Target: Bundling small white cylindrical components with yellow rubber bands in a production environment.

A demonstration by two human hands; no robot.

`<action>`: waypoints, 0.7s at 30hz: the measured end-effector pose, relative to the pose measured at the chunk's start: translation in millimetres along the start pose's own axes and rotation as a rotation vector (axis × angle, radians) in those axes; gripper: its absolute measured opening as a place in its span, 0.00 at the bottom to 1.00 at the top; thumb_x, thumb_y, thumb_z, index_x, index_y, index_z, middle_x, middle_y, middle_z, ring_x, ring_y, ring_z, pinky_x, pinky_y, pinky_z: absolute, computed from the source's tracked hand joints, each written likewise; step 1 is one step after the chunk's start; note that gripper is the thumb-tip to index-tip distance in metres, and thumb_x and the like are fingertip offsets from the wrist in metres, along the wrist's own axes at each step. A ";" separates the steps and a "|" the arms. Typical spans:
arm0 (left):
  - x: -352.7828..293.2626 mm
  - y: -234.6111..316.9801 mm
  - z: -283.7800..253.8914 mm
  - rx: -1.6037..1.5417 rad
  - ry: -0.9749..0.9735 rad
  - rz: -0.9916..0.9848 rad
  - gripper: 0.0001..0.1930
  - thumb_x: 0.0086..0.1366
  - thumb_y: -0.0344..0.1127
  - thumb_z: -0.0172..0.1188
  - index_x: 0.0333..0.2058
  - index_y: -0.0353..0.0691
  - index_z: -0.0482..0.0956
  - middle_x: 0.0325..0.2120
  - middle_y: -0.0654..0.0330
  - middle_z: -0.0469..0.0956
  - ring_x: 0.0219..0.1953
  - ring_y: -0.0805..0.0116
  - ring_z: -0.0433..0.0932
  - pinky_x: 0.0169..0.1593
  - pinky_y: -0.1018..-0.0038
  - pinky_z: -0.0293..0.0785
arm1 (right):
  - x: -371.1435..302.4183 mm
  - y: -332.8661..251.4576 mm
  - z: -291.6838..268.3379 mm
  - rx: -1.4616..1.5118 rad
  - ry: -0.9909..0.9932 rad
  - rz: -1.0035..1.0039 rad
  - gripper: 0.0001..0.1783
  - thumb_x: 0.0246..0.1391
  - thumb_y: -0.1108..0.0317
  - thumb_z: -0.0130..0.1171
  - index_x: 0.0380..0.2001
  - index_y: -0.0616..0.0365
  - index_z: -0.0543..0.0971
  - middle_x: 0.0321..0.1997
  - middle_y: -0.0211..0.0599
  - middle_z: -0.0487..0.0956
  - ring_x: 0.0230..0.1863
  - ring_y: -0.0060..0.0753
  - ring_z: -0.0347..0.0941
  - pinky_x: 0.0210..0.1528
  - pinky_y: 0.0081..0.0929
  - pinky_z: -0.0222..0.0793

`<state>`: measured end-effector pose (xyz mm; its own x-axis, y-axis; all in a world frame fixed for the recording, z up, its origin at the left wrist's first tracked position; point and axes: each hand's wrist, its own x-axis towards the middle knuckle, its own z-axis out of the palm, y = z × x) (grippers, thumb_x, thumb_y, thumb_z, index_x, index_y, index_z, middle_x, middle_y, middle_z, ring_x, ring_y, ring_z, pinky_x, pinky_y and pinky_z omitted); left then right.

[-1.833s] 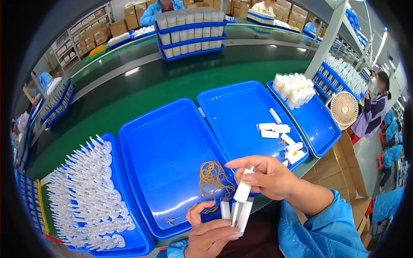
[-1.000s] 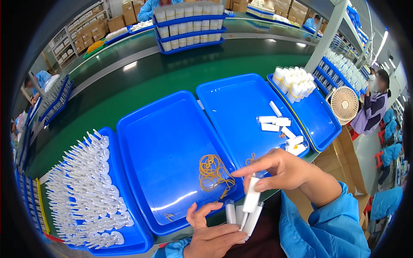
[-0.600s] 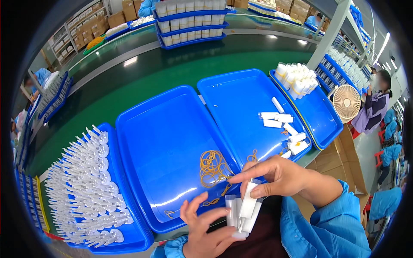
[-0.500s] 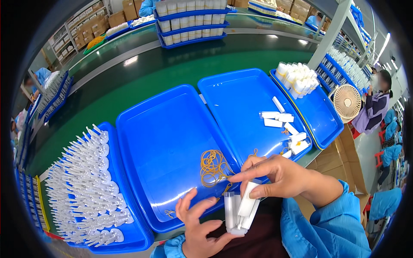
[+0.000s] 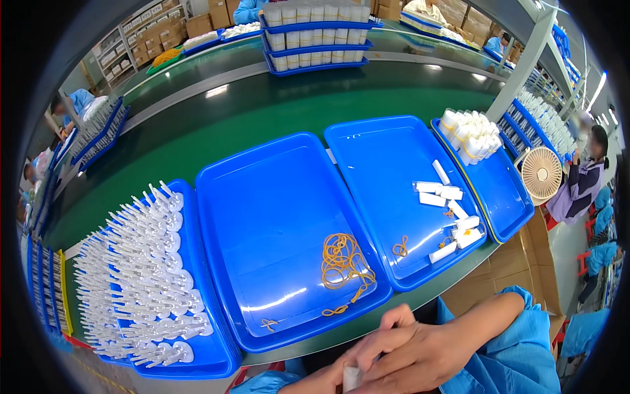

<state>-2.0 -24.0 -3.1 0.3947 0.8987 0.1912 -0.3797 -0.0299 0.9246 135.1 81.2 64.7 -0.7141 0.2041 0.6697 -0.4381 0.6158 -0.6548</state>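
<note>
one white tube (image 5: 352,377), axis roughly fore-aft, sits between left hand (image 5: 330,377) and right hand (image 5: 415,356). fingers bent; each hand's grip cannot be told.

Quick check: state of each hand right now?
Left hand: appears closed on a white tube, mostly hidden.
Right hand: fingers bent, against the left hand; what it grips cannot be told.

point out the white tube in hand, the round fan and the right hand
White tube (image 5: 352,377): head view, its uncovered part.
Round fan (image 5: 542,173): head view, grille centre.
Right hand (image 5: 423,356): head view, back of hand.
</note>
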 end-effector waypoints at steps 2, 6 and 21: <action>1.6 -5.7 -1.1 -0.064 -0.030 -0.024 0.53 0.37 0.44 0.76 0.59 0.44 0.51 0.42 0.52 0.66 0.39 0.62 0.71 0.37 0.72 0.72 | 16.8 -0.6 -16.4 0.062 -0.182 0.003 0.14 0.46 0.69 0.61 0.38 0.61 0.79 0.21 0.34 0.74 0.24 0.33 0.70 0.32 0.29 0.63; -8.8 -2.3 5.8 -0.365 0.148 -0.055 0.47 0.41 0.40 0.74 0.58 0.43 0.54 0.35 0.54 0.68 0.32 0.64 0.71 0.31 0.74 0.71 | 4.7 29.6 -19.6 0.153 -0.299 0.185 0.18 0.49 0.58 0.60 0.42 0.54 0.78 0.37 0.31 0.71 0.42 0.30 0.68 0.42 0.30 0.51; 1.1 30.5 -2.0 -0.442 0.689 0.166 0.18 0.51 0.24 0.63 0.38 0.39 0.64 0.27 0.59 0.69 0.25 0.65 0.71 0.33 0.70 0.71 | 18.2 113.0 -35.3 -0.592 -0.535 0.219 0.07 0.43 0.65 0.60 0.28 0.51 0.77 0.35 0.30 0.72 0.44 0.32 0.65 0.45 0.34 0.53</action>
<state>-14.9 -23.0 24.7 -0.2408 0.9685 -0.0632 -0.7377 -0.1403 0.6603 91.8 181.4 15.3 -0.9789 0.0684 0.1927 -0.0053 0.9335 -0.3586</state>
